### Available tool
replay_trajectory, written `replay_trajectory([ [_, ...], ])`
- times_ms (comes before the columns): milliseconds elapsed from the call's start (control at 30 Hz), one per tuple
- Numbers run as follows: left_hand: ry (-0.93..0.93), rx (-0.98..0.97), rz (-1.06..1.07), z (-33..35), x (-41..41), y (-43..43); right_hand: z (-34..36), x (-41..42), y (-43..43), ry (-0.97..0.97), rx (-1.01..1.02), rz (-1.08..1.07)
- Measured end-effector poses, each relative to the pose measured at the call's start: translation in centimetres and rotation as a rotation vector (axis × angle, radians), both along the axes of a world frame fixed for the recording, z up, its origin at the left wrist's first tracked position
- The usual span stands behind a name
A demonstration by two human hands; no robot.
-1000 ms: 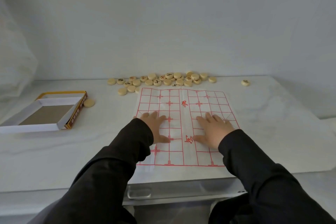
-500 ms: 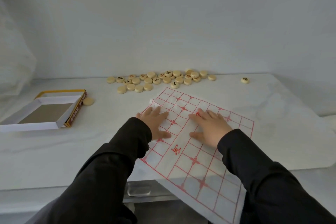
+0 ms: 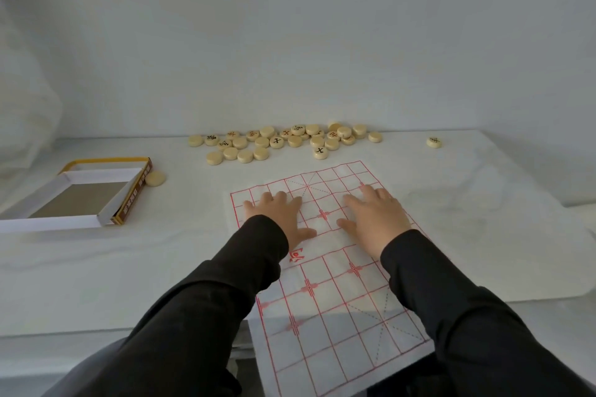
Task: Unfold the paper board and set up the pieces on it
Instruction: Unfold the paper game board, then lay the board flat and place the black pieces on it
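The board (image 3: pixel 325 287) is open and lies flat, a bit crooked. Its far end is on the surface (image 3: pixel 96 267) and its near end hangs off the front edge. Both hands are on the far half of it. The left hand (image 3: pixel 279 217) and the right hand (image 3: pixel 375 219) lie palm down, side by side but not touching. Their fingers (image 3: pixel 281 200) are straight and spread out. They hold nothing and only press on the paper. So the unfolding looks done, and the step now seems to be putting the board in a good spot. The pieces (image 3: pixel 283 140) sit in a heap just past the board's far end, near the wall. A lone piece (image 3: pixel 433 142) lies well off to the right. A stray piece (image 3: pixel 155 178) lies just beside the open box (image 3: pixel 77 200) on the left. Next, the board likely needs a small turn and a push forward, so all of it rests on the surface. The heap is close, so there is not much room. After that, the pieces can go on the board one at a time.
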State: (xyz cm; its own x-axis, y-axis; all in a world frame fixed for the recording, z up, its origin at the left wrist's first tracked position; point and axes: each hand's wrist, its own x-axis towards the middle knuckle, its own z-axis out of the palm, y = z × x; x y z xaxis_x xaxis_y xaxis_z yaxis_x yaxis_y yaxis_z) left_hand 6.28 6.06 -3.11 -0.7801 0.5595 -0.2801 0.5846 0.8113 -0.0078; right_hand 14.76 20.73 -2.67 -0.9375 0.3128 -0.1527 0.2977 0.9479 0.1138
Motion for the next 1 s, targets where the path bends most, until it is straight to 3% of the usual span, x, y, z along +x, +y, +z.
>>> replay_trajectory([
  [133, -0.045, -0.001, -0.046, -1.0, -0.9, -0.5, -0.9, -0.2, 0.1, -0.128, -0.061, -0.027],
  [367, 0.07, 0.042, -0.043, -0.8, -1.3, -0.1, -1.4, -0.6, 0.5, -0.145, -0.095, -0.203],
  [533, -0.04, 0.01, 0.053, -1.7, -1.8, 0.3, -1.7, -1.3, 0.7, -0.138, -0.094, -0.267],
  [800, -0.058, 0.009, 0.025, -1.4, -2.0, 1.6, -0.9, -2.2, 2.1, -0.182, -0.125, -0.296],
  [1000, -0.04, 0.073, 0.042, 0.0, -4.3, 2.1, 0.3, -6.8, 1.9, 0.012, -0.151, -0.196],
])
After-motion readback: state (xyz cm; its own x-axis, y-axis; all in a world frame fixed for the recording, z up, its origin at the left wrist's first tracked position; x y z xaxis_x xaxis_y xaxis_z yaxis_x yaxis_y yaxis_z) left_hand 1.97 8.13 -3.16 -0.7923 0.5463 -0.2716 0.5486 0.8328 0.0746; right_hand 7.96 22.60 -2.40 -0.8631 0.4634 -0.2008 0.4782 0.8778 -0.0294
